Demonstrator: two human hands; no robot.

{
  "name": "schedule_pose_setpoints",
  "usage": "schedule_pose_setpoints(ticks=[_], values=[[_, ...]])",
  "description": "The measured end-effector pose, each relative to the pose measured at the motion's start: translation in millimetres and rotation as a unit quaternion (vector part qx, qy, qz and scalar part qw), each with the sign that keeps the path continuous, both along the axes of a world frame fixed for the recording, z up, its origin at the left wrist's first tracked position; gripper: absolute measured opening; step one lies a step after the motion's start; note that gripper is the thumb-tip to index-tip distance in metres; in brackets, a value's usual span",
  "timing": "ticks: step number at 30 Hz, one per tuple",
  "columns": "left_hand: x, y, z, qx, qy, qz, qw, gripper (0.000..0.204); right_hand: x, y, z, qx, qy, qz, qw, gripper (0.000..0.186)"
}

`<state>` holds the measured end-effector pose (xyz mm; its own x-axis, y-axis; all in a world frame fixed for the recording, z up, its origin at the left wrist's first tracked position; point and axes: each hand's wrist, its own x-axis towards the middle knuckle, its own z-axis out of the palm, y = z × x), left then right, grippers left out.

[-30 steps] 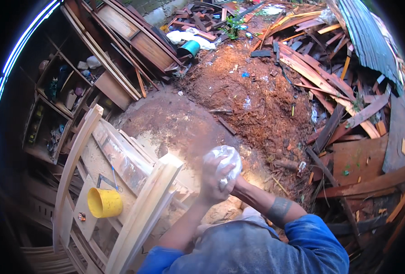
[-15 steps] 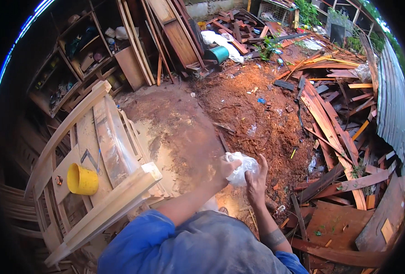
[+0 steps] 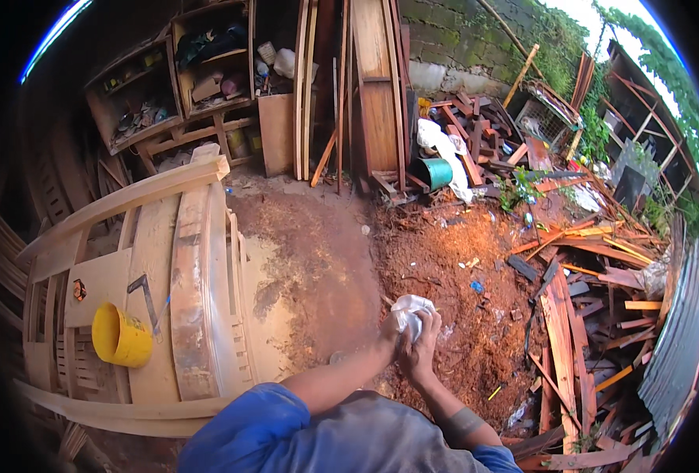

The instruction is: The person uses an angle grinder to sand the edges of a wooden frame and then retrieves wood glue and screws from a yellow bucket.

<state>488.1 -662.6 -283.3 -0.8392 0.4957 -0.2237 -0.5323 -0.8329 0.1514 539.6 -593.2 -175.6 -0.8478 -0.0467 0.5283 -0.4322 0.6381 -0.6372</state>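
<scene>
A crumpled whitish plastic bag (image 3: 409, 306) is bunched up in front of my body, over the ground. My left hand (image 3: 390, 337) grips its left side, the fingers partly hidden by the bag. Around its right and lower part my right hand (image 3: 423, 347) is closed, fingers wrapped over the plastic. Both hands are close together and seem to touch. What the bag contains, if anything, cannot be seen.
To my left stands a pale wooden frame (image 3: 194, 292) bearing a yellow tub (image 3: 121, 337) and a dark metal square (image 3: 146, 297). Reddish sawdust (image 3: 444, 252) covers the ground ahead. Scrap wood (image 3: 562, 331) is heaped on the right. Shelves (image 3: 178, 79) and leaning boards (image 3: 377, 87) stand behind.
The view has swung left and up. My right hand, spread beside the bag before, has closed around it, and my hands have come together. The bag looks more tightly bunched.
</scene>
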Motion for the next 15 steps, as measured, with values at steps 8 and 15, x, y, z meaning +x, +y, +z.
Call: schedule_pose_setpoints(ticks=[8, 15], values=[[-99.0, -110.6, -6.8, -0.099, 0.001, 0.189, 0.977, 0.030, -154.0, -90.0, -16.4, 0.052, 0.037, 0.208, 0.976, 0.046], [-148.1, -195.4, 6.5, -0.143, -0.013, 0.357, 0.923, 0.037, -271.7, -171.0, -34.1, 0.132, -0.025, 0.392, 0.910, 0.035]])
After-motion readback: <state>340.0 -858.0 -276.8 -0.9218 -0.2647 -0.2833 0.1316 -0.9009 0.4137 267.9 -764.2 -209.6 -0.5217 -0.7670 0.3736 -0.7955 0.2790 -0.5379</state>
